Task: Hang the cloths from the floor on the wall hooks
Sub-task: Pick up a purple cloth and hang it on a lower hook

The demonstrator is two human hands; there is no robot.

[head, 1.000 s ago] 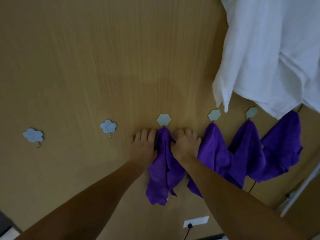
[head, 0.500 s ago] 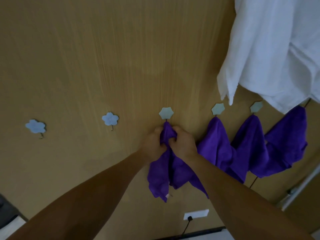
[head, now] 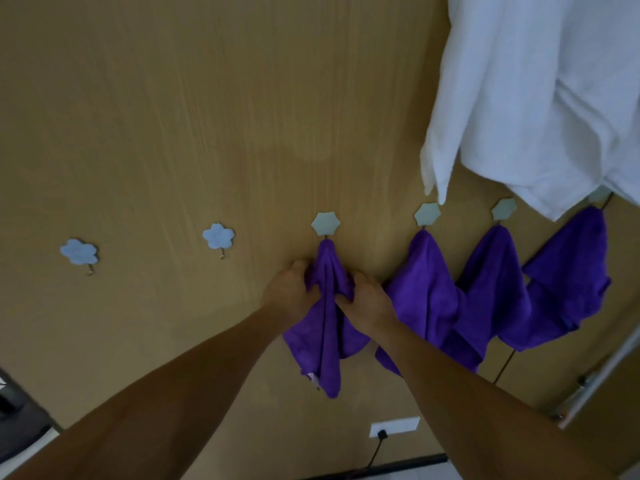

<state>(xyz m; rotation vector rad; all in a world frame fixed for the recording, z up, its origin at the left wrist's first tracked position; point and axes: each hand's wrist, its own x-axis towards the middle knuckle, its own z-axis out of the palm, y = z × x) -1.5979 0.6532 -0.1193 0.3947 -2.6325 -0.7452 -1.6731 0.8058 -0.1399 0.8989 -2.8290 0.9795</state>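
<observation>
Cloth [head: 327, 327] is up on the third hook [head: 325, 224] from the left. Its top corner runs to the prong just under the pale plate, its long axis goes straight down the wall [head: 173, 116], and the bottom tip hangs free below both wrists. Both hands sit just under that hook, level with each other, one on each side of the cloth. Left hand [head: 291, 292] grips the left fold with its fingers curled into it. Right hand [head: 369, 299] grips the right fold the same way. So the hook is directly above the gap between the hands and the cloth runs down between them. Can't tell if the cloth is properly seated, since fabric covers the prong. My read is that the hang step is about done. The next move needs both sides let go evenly, so the cloth isn't dragged sideways off the prong. To the right, three purple cloths [head: 426, 289] hang from their own hooks, overlapping at the edges, the nearest just beside the right hand. To the left, two blue flower hooks [head: 218, 236] are bare. The nearer one lies left of the left hand and a bit higher, so the left hand is closer to it. White garment [head: 540, 98] hangs top right, covering part of the rightmost hook. No floor cloths in view.
</observation>
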